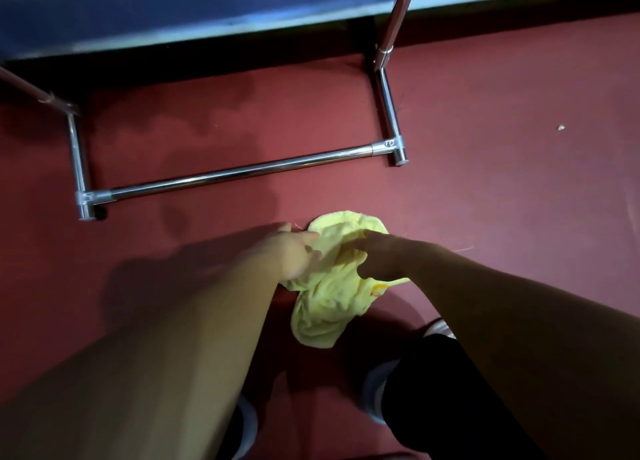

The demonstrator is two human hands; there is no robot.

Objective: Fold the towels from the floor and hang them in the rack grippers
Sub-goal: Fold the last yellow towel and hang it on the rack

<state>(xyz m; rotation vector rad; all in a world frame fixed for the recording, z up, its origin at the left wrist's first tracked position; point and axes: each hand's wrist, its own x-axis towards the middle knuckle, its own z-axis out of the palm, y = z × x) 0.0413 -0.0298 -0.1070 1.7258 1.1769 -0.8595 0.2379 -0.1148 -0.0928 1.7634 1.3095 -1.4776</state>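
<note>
A crumpled pale yellow towel (329, 297) lies bunched on the dark red floor right in front of me. My left hand (294, 251) reaches down onto its left edge, fingers curled into the cloth. My right hand (381, 255) grips the towel's upper right part, thumb and fingers pinching the fabric. The chrome rack (242, 170) stands just beyond the towel; only its base bar and two legs show. The rack's upper part is out of the frame.
The rack's upright pole (394, 19) rises at the top right in front of a blue wall (173, 6). My dark trouser legs and shoes (381, 390) are below the towel. A small white scrap (561, 127) lies on the floor at the right.
</note>
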